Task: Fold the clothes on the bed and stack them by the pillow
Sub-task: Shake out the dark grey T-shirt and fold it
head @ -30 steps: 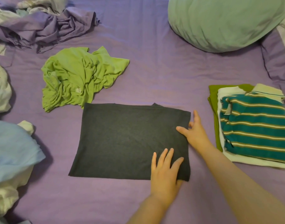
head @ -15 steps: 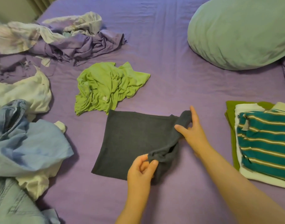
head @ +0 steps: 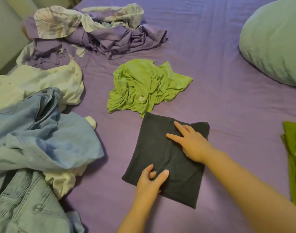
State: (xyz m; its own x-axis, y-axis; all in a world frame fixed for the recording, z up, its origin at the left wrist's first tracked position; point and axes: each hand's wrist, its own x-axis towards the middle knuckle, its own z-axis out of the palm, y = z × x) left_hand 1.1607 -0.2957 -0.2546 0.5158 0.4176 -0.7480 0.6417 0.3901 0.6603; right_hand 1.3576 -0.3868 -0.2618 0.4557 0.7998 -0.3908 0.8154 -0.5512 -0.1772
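A dark grey shirt [head: 150, 148] lies on the purple bed sheet [head: 211, 73], its right part folded over onto the left. My right hand [head: 192, 143] presses flat on the folded flap with straight, spread fingers. At the near end of the flap's edge, my left hand [head: 149, 185] pinches the cloth between thumb and fingers. A crumpled lime-green shirt [head: 144, 88] sits just beyond the dark one. The stack of folded clothes [head: 293, 157] shows at the right edge, mostly cut off. The pale green pillow [head: 274, 47] is at the far right.
Denim jeans [head: 26, 199], a light blue garment [head: 51, 140] and a cream garment [head: 34, 84] lie heaped on the left. A bundle of purple and patterned bedding [head: 93, 36] fills the far left. Bare sheet lies between the dark shirt and the pillow.
Both hands lifted the dark shirt's right edge and carried it leftwards, folding the shirt in half. My right hand now lies flat on it. The view has swung left.
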